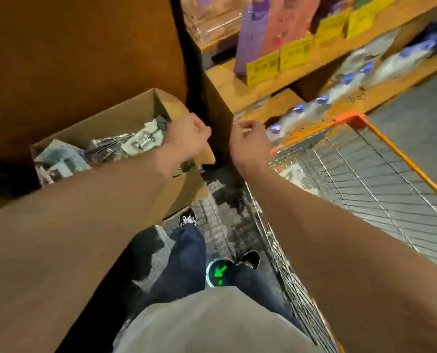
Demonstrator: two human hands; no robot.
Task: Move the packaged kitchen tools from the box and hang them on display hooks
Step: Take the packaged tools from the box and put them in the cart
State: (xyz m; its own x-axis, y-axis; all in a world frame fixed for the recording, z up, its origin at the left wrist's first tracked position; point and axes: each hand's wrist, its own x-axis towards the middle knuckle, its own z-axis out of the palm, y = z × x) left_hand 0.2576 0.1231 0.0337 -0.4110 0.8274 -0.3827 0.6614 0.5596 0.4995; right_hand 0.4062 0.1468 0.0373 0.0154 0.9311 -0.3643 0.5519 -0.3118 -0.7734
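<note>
Wooden store shelving (222, 81) carrying four yellow price tags (262, 68) backs one open cardboard box (105, 123) of packaged kitchen tools (141, 141), too jumbled to count. One orange-rimmed wire cart (365, 174) stands alongside. Both arms reach forward. The left hand (189, 136) is above the box's right flap and the right hand (248, 143) near it. Both have fingers curled under; I cannot tell whether they hold anything.
</note>
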